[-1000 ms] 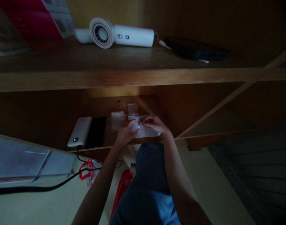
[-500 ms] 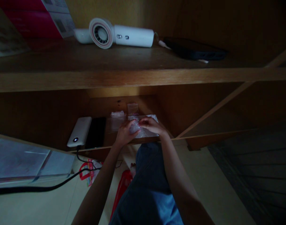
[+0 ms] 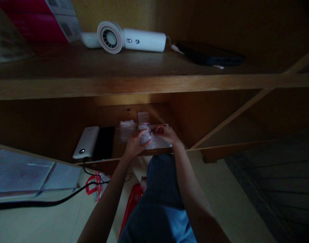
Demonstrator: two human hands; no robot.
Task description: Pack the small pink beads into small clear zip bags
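My left hand (image 3: pixel 136 143) is closed on a small clear plastic bag (image 3: pixel 146 136), with thumb and fingers at its edges. Just right of that bag, my right hand (image 3: pixel 166 134) has its fingertips pinched together over small dark reddish bits, too tiny to name. Beneath both hands lies a larger clear plastic sheet or bag (image 3: pixel 159 145) on the lower shelf. Behind it rests another small zip bag (image 3: pixel 143 118) with reddish bits along its near edge. A stack of clear zip bags (image 3: pixel 127 130) sits left of my left hand.
A white power bank (image 3: pixel 85 142) with a cable and a black phone-like slab (image 3: pixel 103 143) lie at left on the lower shelf (image 3: pixel 111 111). The upper shelf's edge (image 3: pixel 144 84) overhangs, bearing a white handheld fan (image 3: pixel 144 39) and a black phone (image 3: pixel 210 54).
My right hand has drawn slightly right, away from the small bag, and its fingers have curled over the reddish bits. My left hand holds almost still.
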